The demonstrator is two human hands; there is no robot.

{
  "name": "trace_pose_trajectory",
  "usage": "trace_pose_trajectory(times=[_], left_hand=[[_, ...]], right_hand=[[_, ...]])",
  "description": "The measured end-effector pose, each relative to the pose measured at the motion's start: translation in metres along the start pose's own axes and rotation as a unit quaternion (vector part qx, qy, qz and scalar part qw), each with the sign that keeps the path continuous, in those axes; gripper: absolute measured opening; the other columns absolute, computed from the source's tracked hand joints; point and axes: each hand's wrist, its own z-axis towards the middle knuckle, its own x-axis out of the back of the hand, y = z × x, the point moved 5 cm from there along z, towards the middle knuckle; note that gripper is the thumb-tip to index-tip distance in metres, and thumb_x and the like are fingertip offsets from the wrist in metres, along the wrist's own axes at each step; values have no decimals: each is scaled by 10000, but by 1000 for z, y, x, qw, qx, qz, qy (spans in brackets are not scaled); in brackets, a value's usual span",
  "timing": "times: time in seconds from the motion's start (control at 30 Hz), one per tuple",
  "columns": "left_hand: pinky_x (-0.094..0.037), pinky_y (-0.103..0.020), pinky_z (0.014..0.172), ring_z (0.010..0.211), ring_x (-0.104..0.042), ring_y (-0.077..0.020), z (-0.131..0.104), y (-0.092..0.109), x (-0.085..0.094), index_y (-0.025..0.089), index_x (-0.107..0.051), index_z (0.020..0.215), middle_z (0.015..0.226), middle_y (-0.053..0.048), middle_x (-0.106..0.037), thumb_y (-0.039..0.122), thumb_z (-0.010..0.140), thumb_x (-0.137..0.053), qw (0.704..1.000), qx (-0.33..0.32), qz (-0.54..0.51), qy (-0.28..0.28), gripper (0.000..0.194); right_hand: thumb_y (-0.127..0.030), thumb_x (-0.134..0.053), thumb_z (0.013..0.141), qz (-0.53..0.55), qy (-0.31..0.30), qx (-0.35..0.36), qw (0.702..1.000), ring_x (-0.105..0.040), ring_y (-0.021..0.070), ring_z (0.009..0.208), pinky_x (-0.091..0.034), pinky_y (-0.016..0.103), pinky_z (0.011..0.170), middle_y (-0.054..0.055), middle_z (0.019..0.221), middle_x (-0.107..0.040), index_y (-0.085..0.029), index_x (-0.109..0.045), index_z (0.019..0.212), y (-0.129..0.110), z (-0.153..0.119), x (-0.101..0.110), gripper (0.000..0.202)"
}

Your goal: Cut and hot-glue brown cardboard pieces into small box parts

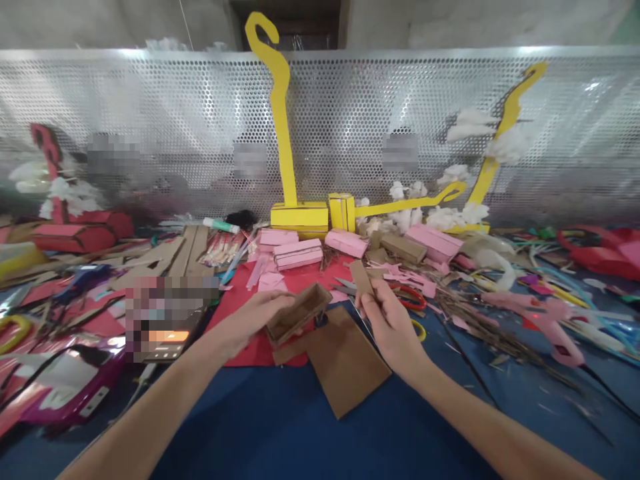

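Note:
My left hand [257, 319] grips the left end of a small open cardboard box [300, 312], tilted with its hollow side up. To its right, my right hand [387, 320] pinches a small flat cardboard strip [361, 279] by its lower end; strip and box are apart. Below and between the hands a square brown cardboard piece [345, 363] lies on the blue table [280, 427]. A red sheet [240, 333] is spread beneath and behind the box. Scissors [345, 287] show partly behind my right hand.
Pink wrapped boxes [299, 253] and yellow hooked cardboard shapes [299, 217] stand at the back before a perforated metal panel [340, 120]. A pink glue gun [545, 320] and twigs [500, 340] lie right. At left are a phone [170, 333] and a purple-and-white object [75, 387].

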Motion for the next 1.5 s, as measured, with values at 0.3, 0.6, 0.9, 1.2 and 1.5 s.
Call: trace_pose_trajectory(times=[0.3,0.6,0.9,1.2,1.5], left_hand=[[-581,-380,919,997,-739,-270,-3,4,-12,82,-664,1175,1144,-189,-745,277,925,-648,923,41,-367,-107,317],[-612,-346,832,989,-738,-236,-17,2,-36,166,-622,1283,1233,-150,-719,308,835,-816,955,-21,-282,-95,508],[-552,-407,1024,1298,-620,-314,-23,2,-50,194,-562,1363,1463,-154,-598,375,792,-853,970,-69,-210,-97,667],[-487,-488,1110,1348,-567,-326,-23,4,-49,192,-579,1344,1453,-148,-605,387,794,-839,981,-121,-135,-70,640],[-498,-419,1095,1347,-563,-290,-24,8,-52,211,-572,1348,1453,-119,-605,360,818,-819,980,-151,-98,-82,604]], right_hand=[[-383,-592,977,-15,8,44,999,-593,208,909,-448,308,800,51,946,-623,-207,-654,909,-10,1,7,198],[-379,-623,971,2,7,34,999,-673,188,779,-505,296,735,29,807,-729,-210,-739,888,-12,-3,15,222],[-433,-632,965,74,-28,-20,997,-689,184,799,-538,274,692,48,911,-750,-224,-692,1055,-7,-4,6,235],[-481,-735,858,103,-97,-112,984,-593,120,642,-463,225,593,-8,715,-643,-195,-623,866,-3,-3,-8,307],[-428,-721,870,115,-127,-121,978,-607,116,571,-488,237,562,-44,658,-607,-212,-566,817,-1,-7,-17,271]])
